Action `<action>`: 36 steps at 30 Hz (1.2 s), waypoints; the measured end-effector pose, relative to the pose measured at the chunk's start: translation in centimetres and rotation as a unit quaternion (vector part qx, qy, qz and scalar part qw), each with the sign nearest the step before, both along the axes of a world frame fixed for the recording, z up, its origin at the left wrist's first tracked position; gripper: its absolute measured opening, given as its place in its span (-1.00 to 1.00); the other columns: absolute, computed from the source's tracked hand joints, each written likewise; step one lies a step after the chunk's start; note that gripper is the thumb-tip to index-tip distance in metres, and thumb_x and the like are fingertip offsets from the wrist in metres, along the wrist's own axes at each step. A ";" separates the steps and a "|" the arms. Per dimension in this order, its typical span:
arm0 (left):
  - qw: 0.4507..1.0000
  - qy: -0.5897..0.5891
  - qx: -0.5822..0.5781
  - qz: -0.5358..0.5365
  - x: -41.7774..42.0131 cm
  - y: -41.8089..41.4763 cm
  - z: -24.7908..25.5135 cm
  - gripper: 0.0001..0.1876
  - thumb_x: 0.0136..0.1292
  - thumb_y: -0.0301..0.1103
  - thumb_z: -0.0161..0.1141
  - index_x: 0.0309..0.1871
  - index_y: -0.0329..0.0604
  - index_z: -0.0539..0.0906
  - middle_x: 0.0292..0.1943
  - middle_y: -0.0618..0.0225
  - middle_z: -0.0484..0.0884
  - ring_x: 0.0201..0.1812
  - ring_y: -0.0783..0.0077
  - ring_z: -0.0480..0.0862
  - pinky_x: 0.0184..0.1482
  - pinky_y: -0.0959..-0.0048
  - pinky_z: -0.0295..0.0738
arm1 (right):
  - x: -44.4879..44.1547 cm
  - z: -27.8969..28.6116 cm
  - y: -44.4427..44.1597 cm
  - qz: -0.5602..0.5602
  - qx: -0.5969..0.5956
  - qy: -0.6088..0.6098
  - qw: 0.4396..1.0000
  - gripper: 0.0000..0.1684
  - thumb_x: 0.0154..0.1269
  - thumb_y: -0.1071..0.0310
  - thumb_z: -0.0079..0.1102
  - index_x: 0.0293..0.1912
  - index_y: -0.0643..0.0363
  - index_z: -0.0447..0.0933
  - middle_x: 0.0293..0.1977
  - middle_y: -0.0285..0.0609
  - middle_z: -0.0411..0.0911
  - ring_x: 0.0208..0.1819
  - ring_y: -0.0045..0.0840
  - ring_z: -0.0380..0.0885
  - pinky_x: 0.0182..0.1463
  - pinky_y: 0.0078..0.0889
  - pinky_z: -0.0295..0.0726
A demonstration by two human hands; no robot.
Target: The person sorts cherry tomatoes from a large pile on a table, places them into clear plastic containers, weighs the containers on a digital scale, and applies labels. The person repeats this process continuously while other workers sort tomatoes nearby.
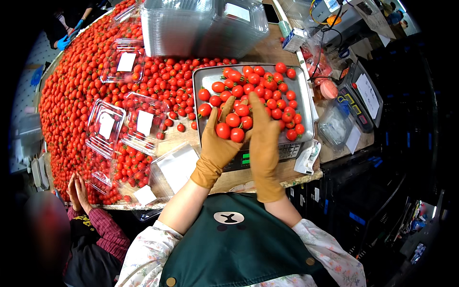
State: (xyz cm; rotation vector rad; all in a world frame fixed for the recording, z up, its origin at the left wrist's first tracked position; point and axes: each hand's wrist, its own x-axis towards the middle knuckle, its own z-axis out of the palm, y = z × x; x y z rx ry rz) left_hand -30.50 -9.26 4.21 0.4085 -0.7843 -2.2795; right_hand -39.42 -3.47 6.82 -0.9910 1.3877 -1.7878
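My left hand [218, 152], in a tan glove, is cupped palm up at the near left of a metal weighing pan [304, 118]. Several red cherry tomatoes [233, 120] rest in its palm and against its fingers. My right hand [265, 154], gloved alike and blurred, is beside it with the fingers stretched out over the pan; its palm is turned from view. More cherry tomatoes [269, 84] lie loose in the pan around the fingertips. Below the pan, the scale's panel [233, 163] with green-lit displays and keys is partly covered by my hands.
A large heap of cherry tomatoes [71, 107] covers the table's left. Filled clear clamshells [138, 122] stand on it. Stacked clear plastic boxes [179, 28] rise behind the pan. A label printer or similar device [362, 97] stands right. A co-worker's hands [78, 192] are at lower left.
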 end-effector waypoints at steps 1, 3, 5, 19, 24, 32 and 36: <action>0.923 0.231 0.304 -0.039 0.4 -0.3 0.1 -0.40 0.51 0.05 -0.08 0.55 0.16 0.20 0.55 0.23 0.17 0.58 0.25 0.08 0.55 0.11 0.00 | -0.5 0.6 0.6 0.014 -0.097 -0.138 0.986 -0.30 0.65 0.03 -0.47 0.45 0.42 0.14 0.49 0.08 0.11 0.55 -0.26 0.03 0.62 -0.21 -0.14; 0.885 0.299 0.349 -0.077 0.9 -0.4 0.5 -0.41 0.52 0.03 -0.11 0.55 0.14 0.20 0.54 0.23 0.19 0.57 0.24 0.10 0.53 0.12 0.04 | -1.9 1.6 1.5 -0.024 -0.111 -0.151 0.982 -0.23 0.64 -0.04 -0.51 0.44 0.46 0.12 0.49 0.13 0.08 0.56 -0.23 0.01 0.64 -0.17 -0.19; 0.887 0.293 0.348 -0.076 1.5 -0.1 0.8 -0.42 0.52 0.02 -0.13 0.54 0.12 0.20 0.54 0.22 0.20 0.56 0.23 0.13 0.51 0.13 0.08 | -2.7 1.9 2.2 -0.052 -0.115 -0.215 0.968 -0.23 0.63 -0.05 -0.48 0.44 0.47 0.11 0.49 0.13 0.07 0.56 -0.20 -0.02 0.64 -0.16 -0.18; 0.910 -0.100 0.375 0.145 22.9 5.8 -3.9 -0.54 0.52 -0.13 -0.07 0.38 -0.09 0.42 0.33 0.16 0.45 0.32 -0.02 0.46 0.23 0.01 0.53 | 12.3 -8.3 0.3 0.383 0.194 0.313 0.847 -0.50 0.22 0.59 -0.02 0.14 0.11 0.55 0.03 0.08 0.52 0.09 -0.09 0.54 0.13 -0.12 0.56; 0.875 -0.170 0.414 0.184 22.1 7.4 -9.5 -0.60 0.49 -0.19 -0.01 0.30 -0.13 0.48 0.20 0.17 0.53 0.16 0.01 0.56 0.15 -0.03 0.56 | 15.2 -12.7 -1.7 0.386 0.281 0.533 0.699 -0.72 0.26 0.37 0.11 -0.04 0.06 0.64 0.00 -0.05 0.52 0.03 -0.15 0.57 -0.03 -0.12 0.67; 0.841 -0.421 0.304 0.152 18.2 7.9 -5.3 -0.24 0.31 -0.38 0.26 0.54 -0.17 0.17 0.48 0.05 0.21 0.46 0.10 0.25 0.38 0.23 0.29 | 14.1 -9.1 0.8 0.349 0.268 0.527 0.727 -0.58 0.20 0.41 0.21 0.09 0.17 0.58 0.06 0.02 0.50 0.01 -0.10 0.60 -0.01 -0.10 0.68; 0.889 -0.422 -0.063 0.166 15.6 5.5 1.0 -0.34 0.34 -0.45 0.22 0.48 -0.31 0.25 0.40 0.04 0.34 0.42 0.18 0.35 0.42 0.29 0.28 | 7.4 -3.3 3.1 0.223 0.191 0.381 0.877 -0.46 0.30 0.45 0.12 0.28 0.24 0.39 0.18 0.08 0.45 0.13 -0.06 0.50 0.22 -0.12 0.51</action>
